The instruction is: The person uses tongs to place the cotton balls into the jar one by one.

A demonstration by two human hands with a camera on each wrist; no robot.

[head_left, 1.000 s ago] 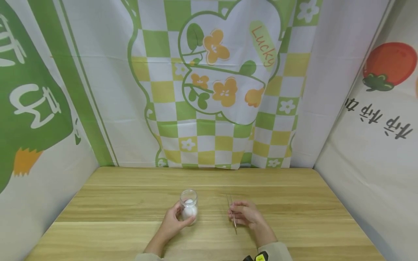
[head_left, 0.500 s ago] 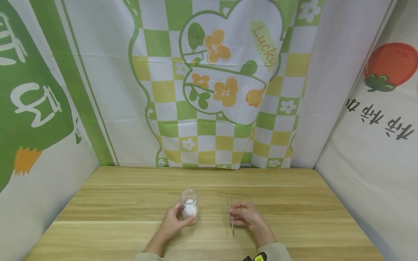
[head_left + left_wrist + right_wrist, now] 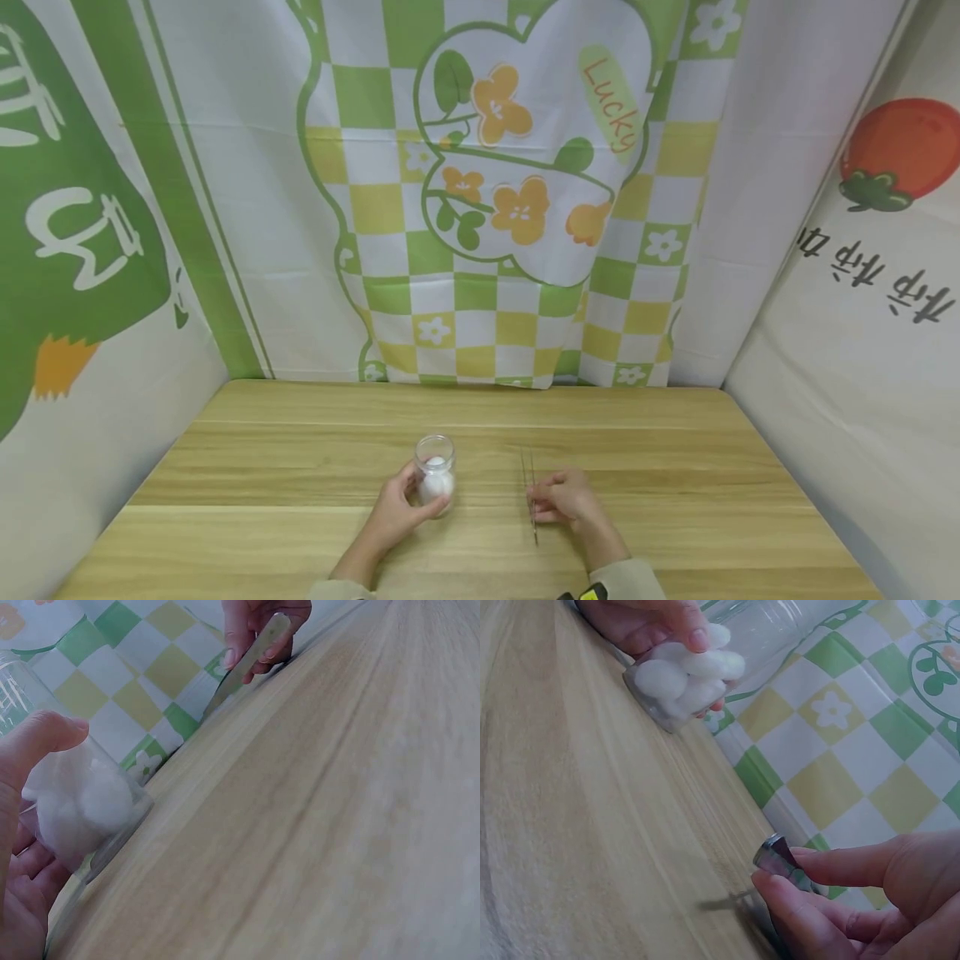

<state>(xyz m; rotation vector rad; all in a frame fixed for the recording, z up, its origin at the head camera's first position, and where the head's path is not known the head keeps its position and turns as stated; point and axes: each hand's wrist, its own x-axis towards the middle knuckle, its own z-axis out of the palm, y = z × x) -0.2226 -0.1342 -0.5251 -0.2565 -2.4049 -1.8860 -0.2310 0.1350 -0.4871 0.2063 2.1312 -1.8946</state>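
A clear, lidless glass jar [image 3: 444, 450] stands upright on the wooden table, left of centre in the head view. White cotton balls [image 3: 660, 679] fill its lower part. My left hand [image 3: 396, 510] grips the jar from the left, thumb on the near side and fingers behind the glass. To the right, my right hand [image 3: 572, 502] pinches a pair of metal tweezers [image 3: 534, 523] between thumb and fingers. Their two thin prongs stand apart and point toward the back of the table. In the left wrist view, the joined end of the tweezers [image 3: 274, 631] is raised toward the camera.
The wooden table [image 3: 300, 450] ends at a checked green and yellow cloth [image 3: 480, 317] hanging behind it. Printed cloth walls [image 3: 847, 400] close in both sides. A gap of bare wood lies between the jar and the right hand.
The tweezers have turned in my right hand, from slanting to nearly straight away from me, and the right fingers have shifted on them. Left hand and jar stay put.
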